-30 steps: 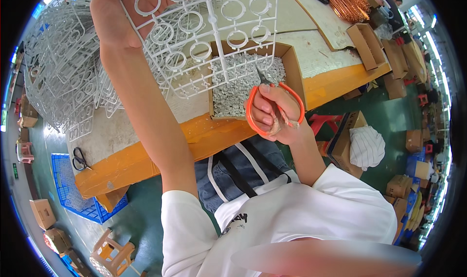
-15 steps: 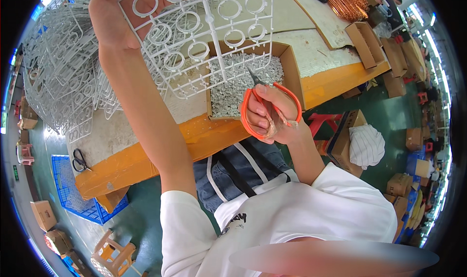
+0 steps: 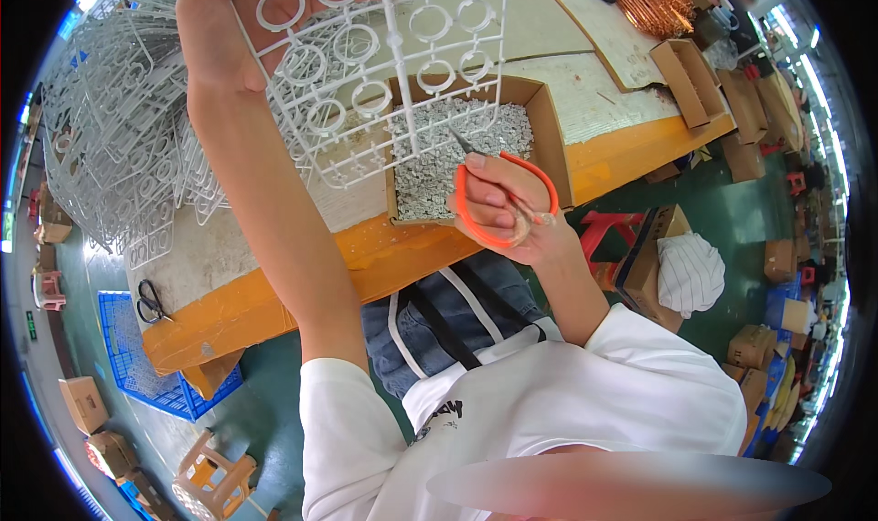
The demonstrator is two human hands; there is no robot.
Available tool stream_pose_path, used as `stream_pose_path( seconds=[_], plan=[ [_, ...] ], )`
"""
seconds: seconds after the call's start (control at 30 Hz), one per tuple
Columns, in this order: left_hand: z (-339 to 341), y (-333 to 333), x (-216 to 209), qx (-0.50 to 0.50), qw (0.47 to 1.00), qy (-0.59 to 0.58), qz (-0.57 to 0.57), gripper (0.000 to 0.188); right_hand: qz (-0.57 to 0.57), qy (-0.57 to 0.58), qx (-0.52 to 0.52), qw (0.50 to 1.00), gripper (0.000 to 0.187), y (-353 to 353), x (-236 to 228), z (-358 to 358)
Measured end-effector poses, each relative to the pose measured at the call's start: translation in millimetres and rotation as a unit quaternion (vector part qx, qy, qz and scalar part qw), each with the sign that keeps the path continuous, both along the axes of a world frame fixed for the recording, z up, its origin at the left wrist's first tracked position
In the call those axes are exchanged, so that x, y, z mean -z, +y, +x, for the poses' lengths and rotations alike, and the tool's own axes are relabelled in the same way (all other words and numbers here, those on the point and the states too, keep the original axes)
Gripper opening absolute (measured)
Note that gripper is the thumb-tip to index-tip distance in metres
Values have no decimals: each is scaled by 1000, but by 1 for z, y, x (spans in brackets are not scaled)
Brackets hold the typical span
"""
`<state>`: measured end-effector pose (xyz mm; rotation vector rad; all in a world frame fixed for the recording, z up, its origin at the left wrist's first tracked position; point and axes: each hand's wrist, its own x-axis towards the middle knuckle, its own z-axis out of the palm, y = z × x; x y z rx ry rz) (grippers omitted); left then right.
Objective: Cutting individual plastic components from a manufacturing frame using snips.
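My left hand (image 3: 219, 41) grips a white plastic sprue frame (image 3: 394, 41) by its upper left part, the fingers passing behind it. Rows of rings sit within the frame's bars, and short stubs line its lower edge. My right hand (image 3: 498, 196) is wrapped round a pair of scissors (image 3: 550, 187) with orange handles. The dark blade tips point up and left, close to the frame's lower right part; whether they touch it I cannot tell. Below both is an open cardboard box (image 3: 551, 141) holding many small pale pieces (image 3: 439, 169).
A large heap of similar frames (image 3: 114, 128) covers the table's left side. Black scissors (image 3: 152, 301) lie at the left front edge. A bundle of copper-coloured rods (image 3: 649, 4) and a small carton (image 3: 686, 82) are at the far right. A blue crate (image 3: 137, 356) stands on the floor.
My right hand and the scissors have shifted a little left and up, under the frame. The frame has turned slightly, its right edge moving left. Both hands keep their hold.
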<state>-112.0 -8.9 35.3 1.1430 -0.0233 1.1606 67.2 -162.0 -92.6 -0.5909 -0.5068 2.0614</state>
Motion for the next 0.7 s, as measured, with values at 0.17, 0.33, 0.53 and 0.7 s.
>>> stream_pose_path(
  seconds=[0.17, 0.33, 0.53, 0.7],
  plan=[
    [0, 2, -1, -66, 997, 18, 24, 55, 2, 10, -39, 999, 41, -7, -6, 1],
    [2, 3, -1, -15, 1000, -11, 20, 56, 37, -33, -27, 998, 43, -6, -21, -9],
    [-5, -3, -2, -64, 998, 12, 26, 57, 24, -41, -21, 999, 43, -3, -20, -17],
    [2, 2, -3, -54, 998, 4, 30, 57, 25, 6, -34, 999, 43, 4, -1, -1]
  ],
)
